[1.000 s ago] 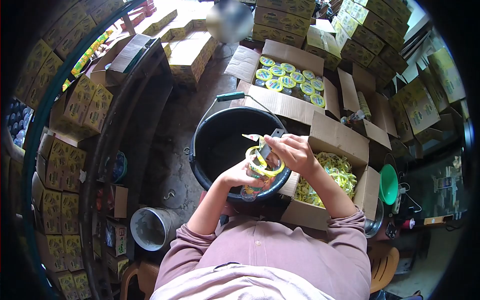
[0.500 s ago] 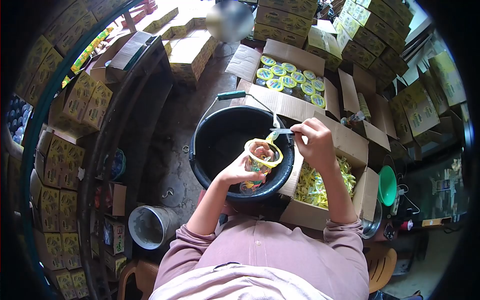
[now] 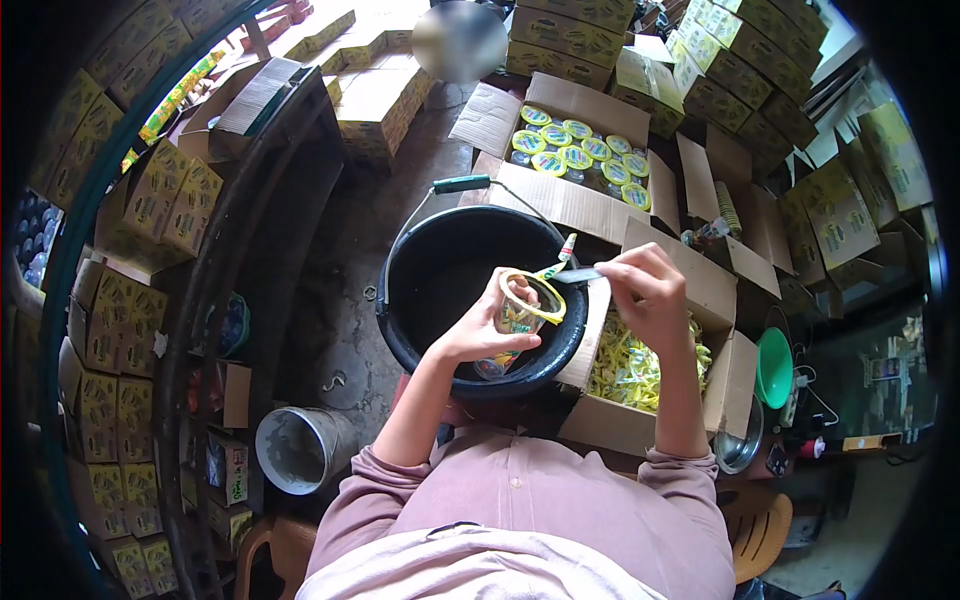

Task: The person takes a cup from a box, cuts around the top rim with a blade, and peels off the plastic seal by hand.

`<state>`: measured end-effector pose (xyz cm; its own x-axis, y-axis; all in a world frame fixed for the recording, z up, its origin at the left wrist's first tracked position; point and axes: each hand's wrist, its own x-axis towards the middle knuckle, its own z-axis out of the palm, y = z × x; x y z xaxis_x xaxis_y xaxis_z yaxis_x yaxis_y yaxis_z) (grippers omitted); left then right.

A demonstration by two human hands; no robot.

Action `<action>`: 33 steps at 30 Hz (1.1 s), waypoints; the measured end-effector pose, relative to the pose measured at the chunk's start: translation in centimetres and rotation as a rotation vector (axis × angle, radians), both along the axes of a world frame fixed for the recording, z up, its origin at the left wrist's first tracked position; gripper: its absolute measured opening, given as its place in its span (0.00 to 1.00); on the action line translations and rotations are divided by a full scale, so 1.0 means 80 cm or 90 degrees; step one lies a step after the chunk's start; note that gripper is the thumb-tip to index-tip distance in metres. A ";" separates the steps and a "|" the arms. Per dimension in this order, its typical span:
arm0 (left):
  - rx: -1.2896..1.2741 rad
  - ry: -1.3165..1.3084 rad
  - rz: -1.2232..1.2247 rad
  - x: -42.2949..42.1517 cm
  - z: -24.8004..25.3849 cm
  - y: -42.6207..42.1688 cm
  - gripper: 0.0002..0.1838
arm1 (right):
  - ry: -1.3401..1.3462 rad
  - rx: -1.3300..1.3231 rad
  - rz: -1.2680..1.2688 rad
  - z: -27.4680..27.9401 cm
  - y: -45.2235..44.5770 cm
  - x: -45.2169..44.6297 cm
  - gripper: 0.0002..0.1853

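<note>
Clear, glossy plastic is seen in the cup (image 3: 519,322), while a smooth metallic sheen is shown by the blade (image 3: 578,275). The bucket (image 3: 432,268) is moulded in dark, smooth plastic. Matt cardboard is used for the open box (image 3: 695,272), in which thin, shiny plastic strips (image 3: 632,372) are heaped. The shirt (image 3: 480,480) is made of soft, matt cloth; the concrete floor (image 3: 350,310) is roughly finished and stained.

The stained grey floor (image 3: 372,215) carries a pale hook (image 3: 336,382) and a grey pail (image 3: 340,438).
</note>
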<state>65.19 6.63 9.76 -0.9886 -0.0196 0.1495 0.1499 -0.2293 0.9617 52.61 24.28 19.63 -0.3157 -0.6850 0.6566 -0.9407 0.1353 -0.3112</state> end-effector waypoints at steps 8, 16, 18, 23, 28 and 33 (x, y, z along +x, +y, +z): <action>-0.289 -0.018 0.064 -0.009 -0.018 0.000 0.40 | -0.017 0.320 0.120 -0.003 -0.009 -0.005 0.05; -0.338 -0.095 0.018 -0.007 -0.007 -0.001 0.40 | -0.218 0.406 0.218 -0.043 -0.042 -0.006 0.04; -0.349 -0.097 0.014 -0.008 -0.010 -0.001 0.41 | -0.180 0.379 0.206 -0.048 -0.044 -0.006 0.04; -0.342 -0.148 0.042 -0.004 0.001 -0.002 0.39 | -0.138 0.309 0.147 -0.051 -0.035 -0.012 0.04; -0.340 -0.148 0.089 -0.005 -0.001 -0.004 0.29 | -0.078 0.233 0.052 -0.041 -0.020 -0.036 0.05; -0.216 -0.107 0.073 -0.005 0.001 -0.004 0.31 | -0.075 0.169 0.002 -0.024 -0.016 -0.036 0.04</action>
